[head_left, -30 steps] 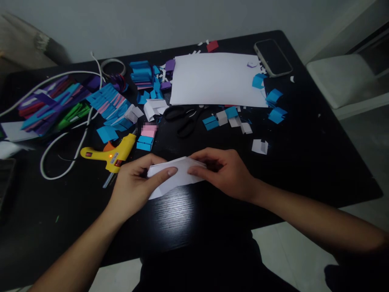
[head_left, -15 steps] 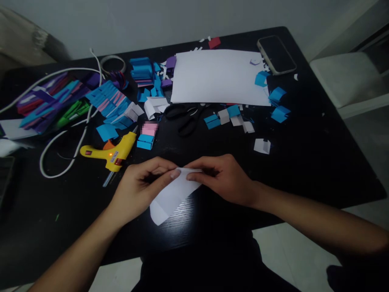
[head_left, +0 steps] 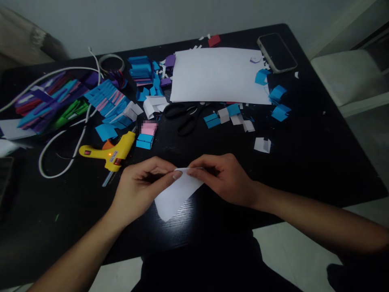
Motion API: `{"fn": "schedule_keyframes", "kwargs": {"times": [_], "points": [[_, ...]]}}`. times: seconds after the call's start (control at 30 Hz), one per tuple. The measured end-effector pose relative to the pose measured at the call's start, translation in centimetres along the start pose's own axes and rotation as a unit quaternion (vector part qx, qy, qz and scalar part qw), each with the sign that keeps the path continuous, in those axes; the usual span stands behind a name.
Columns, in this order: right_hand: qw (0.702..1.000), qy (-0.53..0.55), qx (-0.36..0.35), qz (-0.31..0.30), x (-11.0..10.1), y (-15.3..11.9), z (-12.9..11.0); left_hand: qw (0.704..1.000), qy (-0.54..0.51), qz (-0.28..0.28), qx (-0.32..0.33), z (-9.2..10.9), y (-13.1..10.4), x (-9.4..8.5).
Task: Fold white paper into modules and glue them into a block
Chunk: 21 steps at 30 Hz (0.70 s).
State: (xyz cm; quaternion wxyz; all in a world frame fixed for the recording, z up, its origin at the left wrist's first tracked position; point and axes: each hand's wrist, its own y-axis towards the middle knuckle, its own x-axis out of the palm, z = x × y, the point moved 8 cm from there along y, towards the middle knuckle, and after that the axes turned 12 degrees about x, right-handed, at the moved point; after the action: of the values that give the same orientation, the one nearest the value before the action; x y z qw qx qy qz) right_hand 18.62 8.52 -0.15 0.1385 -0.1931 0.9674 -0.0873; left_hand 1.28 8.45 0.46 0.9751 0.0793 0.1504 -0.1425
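While the left hand (head_left: 135, 190) pinches the white paper (head_left: 179, 192) near its top edge, thumb in front and fingers behind, the right hand (head_left: 229, 178) pinches the same edge just beside it, thumb also in front — tips of both hands close together. Paper's held over the near part of the black table (head_left: 288, 170), w/ its lower corner hanging toward the person; can't tell if that corner touches the tabletop.

Yellow glue gun (head_left: 107, 154) lies to the left of the left hand, w/ a small orange light on. Beyond the hands: blk scissors (head_left: 187, 126), then a stack of white sheets (head_left: 219, 77), w/ the phone (head_left: 277, 52) by its far right corner. Folded blue pcs (head_left: 280, 112) sit right of the stack — coloured strips (head_left: 45, 103), a white cable (head_left: 57, 177) & a tape roll (head_left: 124, 65) are over on the left side.
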Motion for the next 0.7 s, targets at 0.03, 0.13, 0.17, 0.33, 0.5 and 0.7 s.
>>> {"fn": "schedule_keyframes", "kwargs": {"times": [0.03, 0.13, 0.17, 0.33, 0.5, 0.7], "points": [[1.0, -0.001, 0.0, 0.001, 0.02, -0.03, -0.01, 1.0, 0.006, -0.001, 0.003, 0.04, 0.02, 0.06], [1.0, -0.004, 0.003, -0.002, 0.16, -0.11, 0.03, 1.0, 0.02, -0.011, 0.01, 0.06, 0.03, 0.35], [1.0, -0.004, 0.004, -0.003, 0.21, -0.14, 0.03, 1.0, 0.023, -0.014, 0.011, 0.04, 0.0, 0.44], [1.0, -0.013, -0.013, 0.0, 0.26, -0.3, -0.38, 0.999, 0.033, -0.018, 0.021, 0.05, -0.27, 0.61], [1.0, -0.012, -0.022, 0.006, 0.0, -0.27, -0.63, 0.998, 0.043, -0.007, 0.035, 0.31, -0.35, 0.3], [1.0, -0.008, -0.015, 0.01, -0.09, -0.24, -0.27, 0.997, 0.058, -0.013, 0.048, 0.59, -0.17, 0.26]]}}
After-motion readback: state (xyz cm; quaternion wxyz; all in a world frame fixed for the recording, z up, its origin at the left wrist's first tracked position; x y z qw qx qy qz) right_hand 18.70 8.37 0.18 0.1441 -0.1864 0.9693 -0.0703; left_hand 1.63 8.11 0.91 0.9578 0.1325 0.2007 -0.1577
